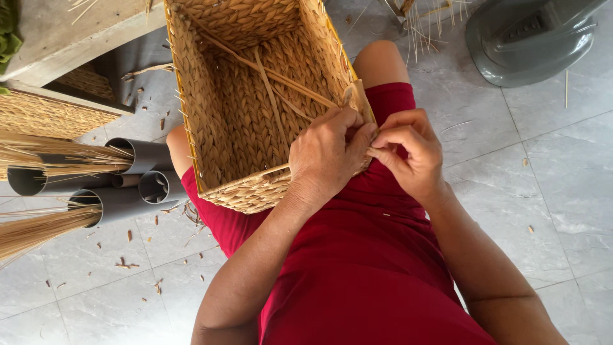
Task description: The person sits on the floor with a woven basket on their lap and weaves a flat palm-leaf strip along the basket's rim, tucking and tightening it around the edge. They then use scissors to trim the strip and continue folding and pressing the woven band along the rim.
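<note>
A rectangular woven basket (pixel 255 96) of pale straw rests on the person's lap, its open mouth turned toward the camera and its near right corner under both hands. Inside it lie only a few loose flat strands (pixel 271 80), crossing the woven bottom diagonally; otherwise the plaited walls and base show bare. A yellow edge runs along the rim on the left wall.

The left hand (pixel 325 156) lies over the near rim at that corner, fingers curled down and thumb pressed against the weave, its grip clenched on the basket edge. The right hand (pixel 408 150) sits just beside it, touching it, with thumb and forefinger pinched together on what seems to be a thin strand at the corner, though the strand itself is mostly hidden between the fingers. A short strip end (pixel 357 96) stands up from the rim just above the knuckles.

The person sits in red clothing (pixel 357 268) on a grey tiled floor (pixel 549 191) strewn with small straw scraps.

To the left, several grey plastic pipes (pixel 150 169) lie on their sides, open ends facing right; bundles of dry straw (pixel 45 160) stick out of at least two of them. Behind these sits another woven basket (pixel 45 115) under a pale board (pixel 70 32). At upper right stands a grey plastic fan base (pixel 530 38), with thin straw stalks (pixel 428 25) scattered near it
</note>
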`<move>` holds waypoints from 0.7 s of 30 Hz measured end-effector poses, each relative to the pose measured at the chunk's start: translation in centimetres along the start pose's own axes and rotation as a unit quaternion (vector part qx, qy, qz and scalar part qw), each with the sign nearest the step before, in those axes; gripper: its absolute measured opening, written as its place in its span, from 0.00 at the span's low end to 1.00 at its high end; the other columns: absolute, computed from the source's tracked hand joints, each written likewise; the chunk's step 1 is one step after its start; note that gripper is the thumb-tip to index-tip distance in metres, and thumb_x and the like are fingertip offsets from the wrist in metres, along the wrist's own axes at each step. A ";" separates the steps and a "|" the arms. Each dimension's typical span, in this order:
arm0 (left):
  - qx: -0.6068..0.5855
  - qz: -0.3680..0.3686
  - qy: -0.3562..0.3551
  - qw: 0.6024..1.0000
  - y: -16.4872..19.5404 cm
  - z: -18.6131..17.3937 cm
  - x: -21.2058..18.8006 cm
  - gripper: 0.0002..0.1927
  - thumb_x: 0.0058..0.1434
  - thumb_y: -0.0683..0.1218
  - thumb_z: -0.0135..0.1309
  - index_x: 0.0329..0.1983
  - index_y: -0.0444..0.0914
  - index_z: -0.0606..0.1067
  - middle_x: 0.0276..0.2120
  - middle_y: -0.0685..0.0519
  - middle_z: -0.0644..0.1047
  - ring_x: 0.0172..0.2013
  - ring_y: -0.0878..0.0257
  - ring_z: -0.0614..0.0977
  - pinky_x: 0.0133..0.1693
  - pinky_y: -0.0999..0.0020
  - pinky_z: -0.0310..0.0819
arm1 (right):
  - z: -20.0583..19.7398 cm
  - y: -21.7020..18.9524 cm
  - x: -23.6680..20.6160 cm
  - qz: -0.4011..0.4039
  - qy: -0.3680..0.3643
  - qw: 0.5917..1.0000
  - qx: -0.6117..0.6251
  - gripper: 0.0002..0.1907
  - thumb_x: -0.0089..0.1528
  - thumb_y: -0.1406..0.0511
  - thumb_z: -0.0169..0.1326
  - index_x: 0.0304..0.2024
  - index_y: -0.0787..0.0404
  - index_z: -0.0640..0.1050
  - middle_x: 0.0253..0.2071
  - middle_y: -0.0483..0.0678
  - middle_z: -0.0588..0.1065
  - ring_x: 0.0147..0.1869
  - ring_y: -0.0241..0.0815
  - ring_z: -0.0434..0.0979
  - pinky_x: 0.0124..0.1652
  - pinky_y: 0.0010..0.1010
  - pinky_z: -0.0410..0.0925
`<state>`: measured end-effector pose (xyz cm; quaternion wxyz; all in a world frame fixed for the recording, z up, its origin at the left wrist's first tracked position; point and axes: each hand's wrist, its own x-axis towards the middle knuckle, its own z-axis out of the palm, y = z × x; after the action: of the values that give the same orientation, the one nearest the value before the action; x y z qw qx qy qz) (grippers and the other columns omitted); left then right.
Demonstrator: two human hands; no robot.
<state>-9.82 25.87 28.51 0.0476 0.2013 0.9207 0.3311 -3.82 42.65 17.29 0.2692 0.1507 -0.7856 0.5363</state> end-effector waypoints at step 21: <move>-0.013 -0.014 0.003 1.000 -0.2 -0.2 -0.2 0.12 0.63 0.54 0.60 0.32 0.42 0.79 0.31 0.56 0.80 0.30 0.59 0.85 0.32 0.59 0.79 | -2.3 -1.4 -0.8 0.022 -0.098 0.987 0.124 0.10 0.70 0.75 0.53 0.49 0.60 0.82 0.64 0.53 0.73 0.50 0.38 0.82 0.49 0.28 0.76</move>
<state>-9.76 25.52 28.54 0.0518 0.1863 0.9193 0.3427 -1.87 44.23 18.52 0.1587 0.2176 -0.7387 0.6179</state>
